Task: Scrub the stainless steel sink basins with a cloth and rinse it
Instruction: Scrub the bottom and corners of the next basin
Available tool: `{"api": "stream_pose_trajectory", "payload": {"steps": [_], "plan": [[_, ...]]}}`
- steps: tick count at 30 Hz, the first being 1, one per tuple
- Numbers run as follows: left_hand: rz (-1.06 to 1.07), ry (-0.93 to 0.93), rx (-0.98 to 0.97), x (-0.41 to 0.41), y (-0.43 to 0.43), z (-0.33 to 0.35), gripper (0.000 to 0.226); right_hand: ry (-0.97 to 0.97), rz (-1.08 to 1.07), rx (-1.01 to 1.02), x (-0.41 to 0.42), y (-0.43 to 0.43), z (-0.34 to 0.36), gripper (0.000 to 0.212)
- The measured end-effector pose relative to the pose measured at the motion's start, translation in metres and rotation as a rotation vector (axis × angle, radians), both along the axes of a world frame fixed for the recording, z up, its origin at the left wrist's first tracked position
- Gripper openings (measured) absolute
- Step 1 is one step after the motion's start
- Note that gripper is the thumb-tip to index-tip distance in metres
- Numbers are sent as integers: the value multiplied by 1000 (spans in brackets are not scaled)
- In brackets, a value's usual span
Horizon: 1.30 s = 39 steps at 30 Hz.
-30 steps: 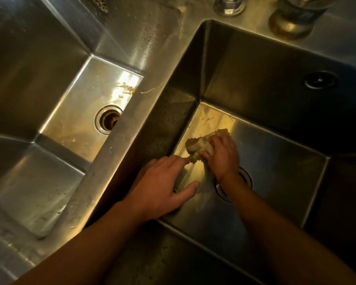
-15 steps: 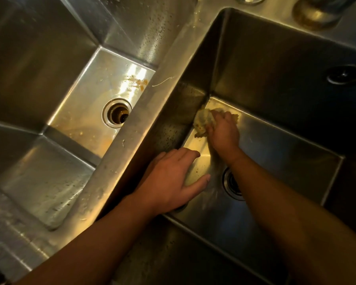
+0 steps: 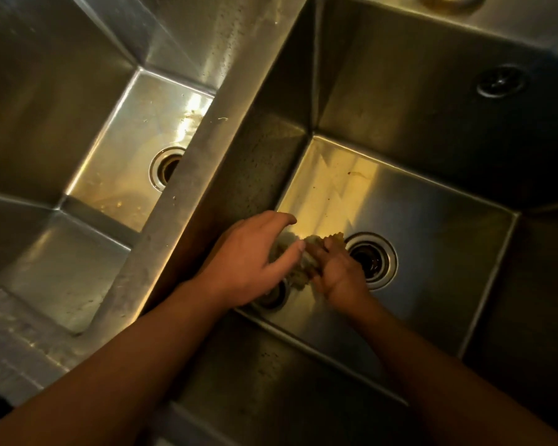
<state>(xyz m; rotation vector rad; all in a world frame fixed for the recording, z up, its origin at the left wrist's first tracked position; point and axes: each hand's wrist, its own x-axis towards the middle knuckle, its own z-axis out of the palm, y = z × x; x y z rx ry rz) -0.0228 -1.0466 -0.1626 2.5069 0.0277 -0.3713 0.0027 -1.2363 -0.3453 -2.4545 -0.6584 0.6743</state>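
Two bare forearms reach into the right basin of a double stainless steel sink. The right hand has its fingers curled round a crumpled yellowish cloth. The cloth has come back from the far left corner of the basin floor and now lies just left of the right drain. The left hand, fingers loosely spread and holding nothing, now has its thumb over the cloth. The left basin shows brown specks on its floor.
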Motion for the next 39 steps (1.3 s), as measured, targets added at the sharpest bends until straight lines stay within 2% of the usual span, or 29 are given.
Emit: {"api": "stream_pose_trajectory", "payload": {"steps": [2, 12, 15, 19, 22, 24, 29, 33, 39], "plan": [[-29, 24, 17, 0, 0, 0, 50, 1, 11, 4, -12, -16, 2, 59], [-98, 45, 51, -2, -3, -5, 57, 85, 191, 105, -47, -82, 11, 41], [-84, 41, 50, 0, -4, -3, 59, 173, -29, 137, -26, -72, 22, 52], [-56, 19, 36, 2, -5, 0, 55, -8, -388, 281, 20, -51, 45, 39], [-59, 8, 31, 4, -7, 2, 55, -104, -538, 307, 59, -44, 53, 35], [-72, 3, 42, 9, -8, 3, 56, -133, -582, 255, 82, -44, 51, 38], [-120, -33, 84, 36, -17, -1, 54, -123, -695, 13, 103, -44, 35, 66], [-137, -35, 82, 50, -25, -6, 56, -224, -681, -3, 105, -40, 31, 60], [-151, -35, 89, 53, -23, -13, 55, -38, -615, -86, 102, -29, 25, 66]]}}
